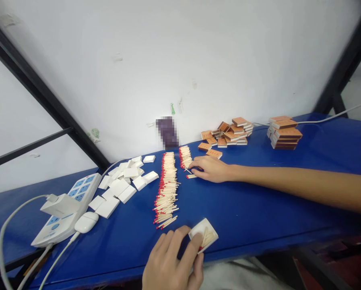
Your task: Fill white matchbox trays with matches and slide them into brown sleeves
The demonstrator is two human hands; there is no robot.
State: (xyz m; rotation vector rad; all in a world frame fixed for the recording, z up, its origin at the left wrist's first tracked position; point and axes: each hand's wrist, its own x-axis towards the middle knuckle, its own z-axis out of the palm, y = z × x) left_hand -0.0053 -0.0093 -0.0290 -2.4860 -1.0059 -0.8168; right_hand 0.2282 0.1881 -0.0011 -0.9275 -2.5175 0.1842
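Observation:
My left hand is closed around a small white matchbox tray near the table's front edge. A few matches lie inside that tray, partly covered by a finger. Farther back, my right hand has its fingertips down at the near end of a short row of red-tipped matches. One or more matches lie under its fingers; whether they are gripped is hidden. Left of this row runs a longer row of matches, heads facing left.
White matchbox trays lie in a loose pile at the left, beside a power strip with a plugged-in charger and cables. Orange matchboxes are heaped at the back right, with a stack of matchboxes farther right. A wall stands behind.

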